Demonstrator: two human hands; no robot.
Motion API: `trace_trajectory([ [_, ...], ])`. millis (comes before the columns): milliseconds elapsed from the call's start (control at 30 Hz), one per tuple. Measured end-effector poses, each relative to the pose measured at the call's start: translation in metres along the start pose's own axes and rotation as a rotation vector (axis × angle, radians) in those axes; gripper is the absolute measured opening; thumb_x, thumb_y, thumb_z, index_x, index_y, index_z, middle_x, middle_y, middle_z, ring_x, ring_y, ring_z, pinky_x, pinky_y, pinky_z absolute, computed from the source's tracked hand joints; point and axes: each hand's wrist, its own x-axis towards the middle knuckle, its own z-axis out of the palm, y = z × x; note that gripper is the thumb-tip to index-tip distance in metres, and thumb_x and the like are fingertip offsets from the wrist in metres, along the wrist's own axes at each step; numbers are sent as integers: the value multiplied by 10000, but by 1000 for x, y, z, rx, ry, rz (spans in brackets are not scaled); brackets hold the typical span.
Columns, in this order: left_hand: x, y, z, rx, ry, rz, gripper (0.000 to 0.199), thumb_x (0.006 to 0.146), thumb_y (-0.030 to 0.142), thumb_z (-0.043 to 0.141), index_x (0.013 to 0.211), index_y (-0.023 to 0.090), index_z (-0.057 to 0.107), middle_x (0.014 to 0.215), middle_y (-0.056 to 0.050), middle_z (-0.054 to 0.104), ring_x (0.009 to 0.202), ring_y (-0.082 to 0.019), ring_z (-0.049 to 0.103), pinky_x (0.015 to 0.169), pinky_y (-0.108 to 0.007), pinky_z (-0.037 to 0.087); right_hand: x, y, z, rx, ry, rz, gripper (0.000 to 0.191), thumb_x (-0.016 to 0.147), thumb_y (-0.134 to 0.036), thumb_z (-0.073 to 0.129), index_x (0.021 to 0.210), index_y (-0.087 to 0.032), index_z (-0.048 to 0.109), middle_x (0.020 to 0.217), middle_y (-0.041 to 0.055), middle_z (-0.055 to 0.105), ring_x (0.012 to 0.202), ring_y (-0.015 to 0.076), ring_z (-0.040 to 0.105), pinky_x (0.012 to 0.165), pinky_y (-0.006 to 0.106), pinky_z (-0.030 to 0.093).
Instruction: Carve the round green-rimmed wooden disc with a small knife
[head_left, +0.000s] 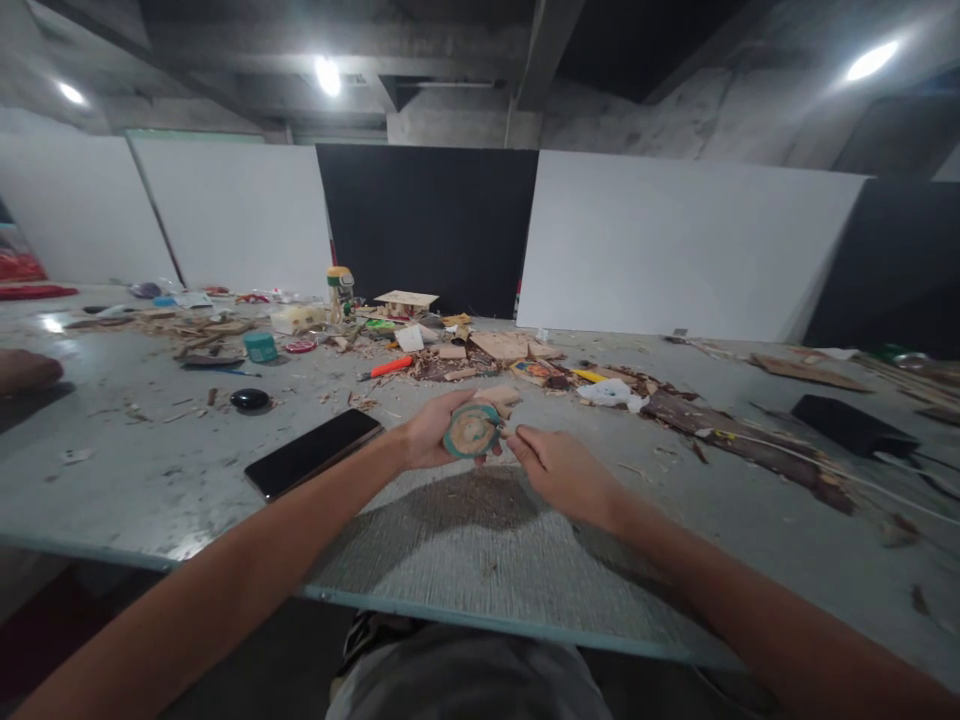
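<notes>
My left hand [431,432] is wrapped round a shallow round dish [471,432] with a teal rim and tan, smeared-looking contents. It tilts towards me above the near part of the table. A pale piece of wood [499,397] shows just behind the dish; whether the same hand holds it, I cannot tell. My right hand [562,472] is closed in a pinch at the dish's right edge. Something small and pale sticks out from its fingertips, too small to name. Left of my left hand lies a black phone [315,452].
On the grey table [150,480] are a black mouse-shaped object [249,400], a teal jar [260,347], an orange-handled tool [391,367], crumpled tissue [613,393] and a bark strip [742,445]. Another person's hand [28,371] rests at the far left. Wood scraps lie towards the back.
</notes>
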Motion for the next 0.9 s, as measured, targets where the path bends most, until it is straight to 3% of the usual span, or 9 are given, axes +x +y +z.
trace_trajectory([
  [133, -1, 2, 6, 77, 20, 72, 359, 895, 334, 384, 973, 85, 630, 847, -125, 642, 675, -196, 624, 516, -284, 473, 1, -8, -3, 249, -134, -23, 526, 1022, -412, 180, 827, -190, 615, 759, 51, 636, 685, 172, 562, 631, 268, 372],
  [300, -3, 2, 9, 142, 73, 67, 318, 876, 336, 435, 947, 95, 630, 840, -116, 637, 672, -185, 609, 529, -286, 488, 1, -9, 1, -128, 12, 85, 391, 994, -388, 313, 872, -171, 614, 771, 93, 655, 667, 194, 576, 615, 285, 340],
  [400, -3, 2, 8, 175, 98, 70, 302, 856, 332, 457, 936, 97, 629, 802, -107, 632, 652, -181, 606, 509, -275, 478, 3, -6, 3, -66, 10, 56, 362, 986, -374, 325, 803, -184, 573, 739, 83, 628, 649, 181, 553, 604, 283, 335],
  [533, -2, 2, 7, 183, 67, 66, 302, 853, 331, 460, 965, 102, 621, 804, -102, 635, 635, -175, 607, 500, -269, 468, 7, -3, -2, 462, -299, 87, 399, 991, -445, 242, 702, -225, 408, 556, -26, 414, 469, 125, 378, 490, 254, 325],
  [600, -2, 2, 6, 162, 60, 85, 309, 869, 337, 439, 959, 102, 616, 819, -103, 633, 640, -173, 605, 506, -269, 469, 7, -4, -5, 565, -422, 137, 427, 991, -478, 141, 715, -242, 366, 499, -73, 265, 387, 117, 236, 413, 249, 287],
  [700, -1, 2, 4, 172, 67, 101, 319, 888, 343, 418, 958, 97, 609, 826, -110, 630, 661, -177, 610, 512, -263, 471, 6, -6, -4, 492, -338, 95, 446, 995, -474, 154, 733, -233, 422, 514, -60, 307, 401, 119, 278, 433, 250, 308],
  [800, -1, 1, 1, 192, 50, 63, 329, 890, 333, 405, 984, 90, 607, 821, -117, 632, 670, -187, 618, 515, -268, 477, 6, -7, 0, 185, -96, 64, 346, 975, -410, 335, 773, -202, 524, 648, 31, 515, 567, 152, 469, 563, 277, 346],
  [900, -1, 1, -1, 195, 31, 60, 349, 895, 343, 384, 982, 89, 608, 838, -126, 638, 672, -189, 622, 508, -268, 475, 6, -7, 2, -62, 21, 73, 308, 962, -375, 375, 819, -186, 573, 713, 80, 591, 649, 194, 528, 614, 308, 340],
])
